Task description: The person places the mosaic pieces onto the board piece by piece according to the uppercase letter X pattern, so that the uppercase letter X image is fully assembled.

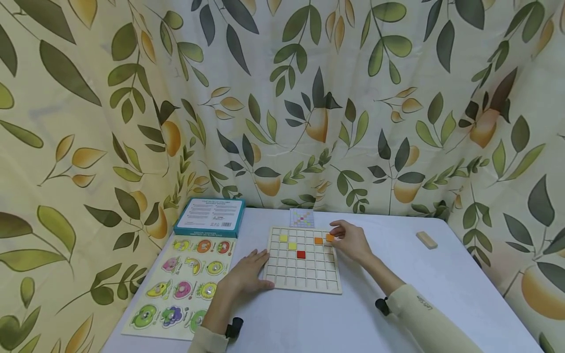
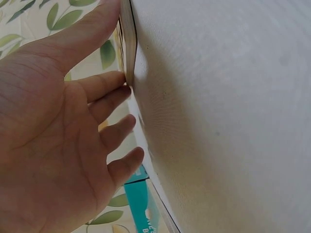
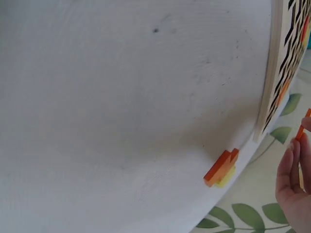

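Note:
A wooden grid board point(image 1: 282, 279) lies flat on the white table, holding two yellow tiles point(image 1: 293, 246), a red tile point(image 1: 301, 254) and an orange tile point(image 1: 318, 240). My right hand point(image 1: 351, 241) pinches another orange tile point(image 3: 303, 125) between thumb and fingers, over the board's far right corner. The left hand point(image 1: 246, 270) rests at the board's left side, its fingers extended and the thumb by the near left corner. In the left wrist view, the thumb and fingertips of that hand point(image 2: 63, 131) meet the board's edge point(image 2: 127, 43).
Loose orange and yellow tiles point(image 3: 221, 167) lie on the table beyond the board's right side. A small patterned card point(image 1: 302, 218) sits behind the board. To the left are a teal box point(image 1: 209, 215) and a fruit puzzle board point(image 1: 169, 279). A wooden block point(image 1: 426, 239) lies far right.

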Motion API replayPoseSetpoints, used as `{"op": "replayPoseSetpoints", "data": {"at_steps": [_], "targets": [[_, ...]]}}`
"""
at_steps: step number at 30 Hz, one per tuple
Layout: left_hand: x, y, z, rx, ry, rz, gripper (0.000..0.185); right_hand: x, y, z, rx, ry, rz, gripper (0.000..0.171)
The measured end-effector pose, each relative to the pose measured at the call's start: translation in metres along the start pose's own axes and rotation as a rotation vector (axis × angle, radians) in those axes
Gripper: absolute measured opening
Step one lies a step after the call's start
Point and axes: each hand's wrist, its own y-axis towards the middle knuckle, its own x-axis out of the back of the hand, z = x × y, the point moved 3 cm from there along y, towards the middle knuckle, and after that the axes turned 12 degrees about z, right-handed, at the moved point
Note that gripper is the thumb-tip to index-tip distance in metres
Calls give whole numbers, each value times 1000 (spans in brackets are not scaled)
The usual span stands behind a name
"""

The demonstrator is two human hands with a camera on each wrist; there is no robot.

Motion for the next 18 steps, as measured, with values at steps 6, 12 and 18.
{"op": "replayPoseSetpoints", "data": {"at_steps": [6, 12, 18], "targets": [[-1, 1, 0, -5, 4, -4, 93, -6, 1, 7, -4, 25, 8, 53], [-1, 0, -1, -10, -7, -4, 93, -14, 3, 11, 16, 54, 22, 53], [1, -1, -2, -11, -10, 1, 92, -23, 7, 15, 37, 62, 46, 52]]}}
